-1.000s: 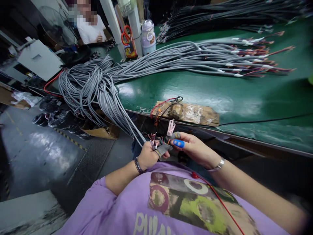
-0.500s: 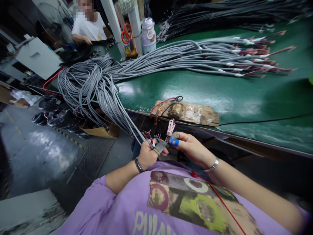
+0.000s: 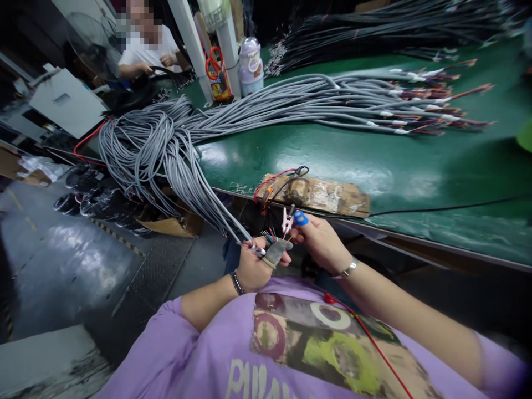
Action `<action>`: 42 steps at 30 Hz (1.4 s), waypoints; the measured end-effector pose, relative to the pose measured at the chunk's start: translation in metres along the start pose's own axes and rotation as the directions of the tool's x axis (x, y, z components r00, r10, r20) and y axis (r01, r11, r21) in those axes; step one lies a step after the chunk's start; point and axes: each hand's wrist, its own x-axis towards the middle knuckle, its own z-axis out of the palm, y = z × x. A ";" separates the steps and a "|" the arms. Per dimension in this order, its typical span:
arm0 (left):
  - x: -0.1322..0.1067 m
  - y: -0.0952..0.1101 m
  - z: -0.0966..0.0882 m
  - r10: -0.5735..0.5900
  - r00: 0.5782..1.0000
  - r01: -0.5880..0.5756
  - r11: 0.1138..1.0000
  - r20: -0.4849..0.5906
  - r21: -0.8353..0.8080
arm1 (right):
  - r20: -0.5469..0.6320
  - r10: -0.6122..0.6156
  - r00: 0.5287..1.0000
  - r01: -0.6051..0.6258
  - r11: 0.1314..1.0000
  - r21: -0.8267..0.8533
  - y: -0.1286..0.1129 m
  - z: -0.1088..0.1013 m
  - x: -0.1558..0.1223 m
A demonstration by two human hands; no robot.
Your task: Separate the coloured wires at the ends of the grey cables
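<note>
My left hand [image 3: 255,265], with a grey cover on its thumb, is closed on the end of a grey cable [image 3: 233,226]. Thin coloured wires [image 3: 272,235] fan out above that thumb. Close beside them, my right hand [image 3: 320,238] has a blue finger cover [image 3: 300,218] on and pinches a small pale pink clip [image 3: 287,221]. The clip's lower end is near the wires; whether it touches them I cannot tell. Grey cables [image 3: 145,136] run from the left hand up to a looped bundle at the table's left edge.
On the green table [image 3: 233,158] lie stripped cable ends [image 3: 436,105] and black cables [image 3: 366,33]. A worn wooden board [image 3: 341,197] sits at the near edge. A bottle [image 3: 251,66] and scissors [image 3: 215,61] stand by a post. Another person [image 3: 152,52] works at the far left.
My right hand has turned and lifted slightly, tilting the pink clip so that its jaws point downward. The left hand stays nearly in place. The other person's hands have come up.
</note>
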 end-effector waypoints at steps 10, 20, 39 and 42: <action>0.009 -0.016 0.005 -0.073 0.997 0.072 0.997 -0.022 -0.035 | 0.107 0.118 0.987 -0.146 0.939 0.310 0.003 0.008 0.008; 0.007 -0.015 0.003 -0.096 0.995 0.096 0.995 0.015 0.000 | 0.065 0.149 0.987 -0.163 0.912 0.375 0.008 0.010 0.010; 0.002 -0.005 -0.004 -0.062 0.998 0.062 0.997 -0.021 -0.035 | 0.182 0.186 0.966 -0.233 0.928 0.289 -0.001 -0.001 0.007; 0.005 -0.007 -0.002 -0.069 0.996 0.066 0.997 -0.062 -0.048 | 0.192 0.205 0.960 -0.256 0.918 0.303 -0.001 -0.002 0.007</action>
